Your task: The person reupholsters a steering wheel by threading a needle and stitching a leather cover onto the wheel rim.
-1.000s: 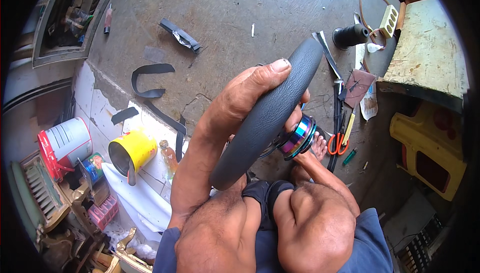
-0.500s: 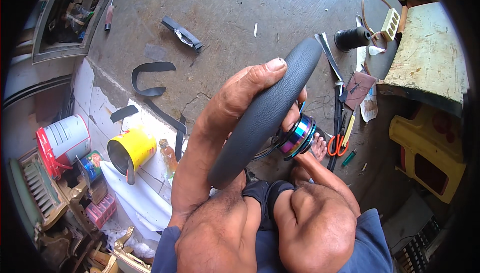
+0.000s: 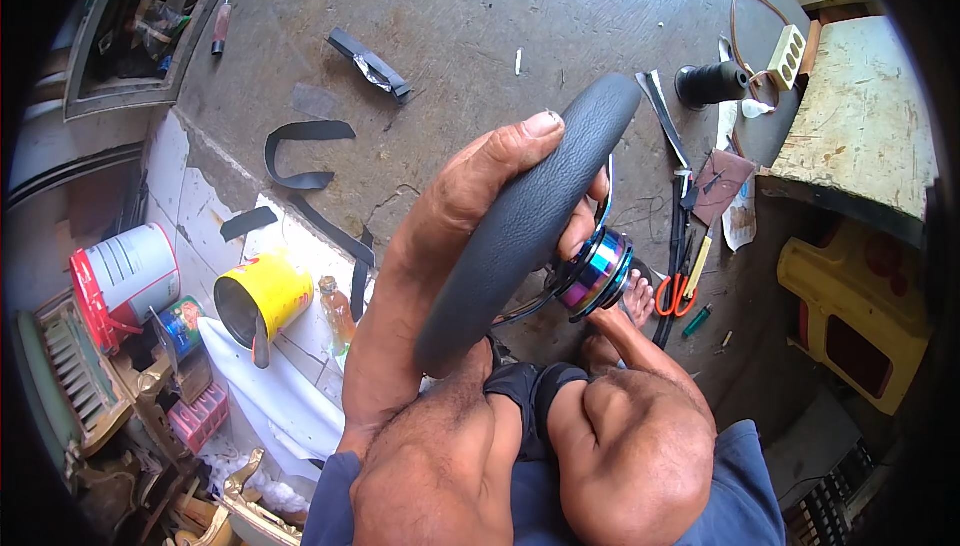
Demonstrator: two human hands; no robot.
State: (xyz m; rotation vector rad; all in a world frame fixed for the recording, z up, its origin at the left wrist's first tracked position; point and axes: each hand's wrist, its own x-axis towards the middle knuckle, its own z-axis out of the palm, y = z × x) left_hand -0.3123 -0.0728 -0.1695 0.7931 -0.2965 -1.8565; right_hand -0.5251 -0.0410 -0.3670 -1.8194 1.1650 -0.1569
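Above the grey concrete floor (image 3: 440, 26), the left hand (image 3: 450, 196) clasps a black, round, leather-textured steering wheel (image 3: 525, 221); a slackened hold could let it twist. Right hand hidden: grip untellable.

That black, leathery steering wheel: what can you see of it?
The black, leathery steering wheel looks padded and grainy. It's seen nearly edge-on, slanting from lower left to upper right, held up near the bare knees. A round, rainbow-shiny, metallic-looking hub shows on its right side. The bare left hand grips it, thumb against it. The right hand is hidden, so I can't tell whether it touches.
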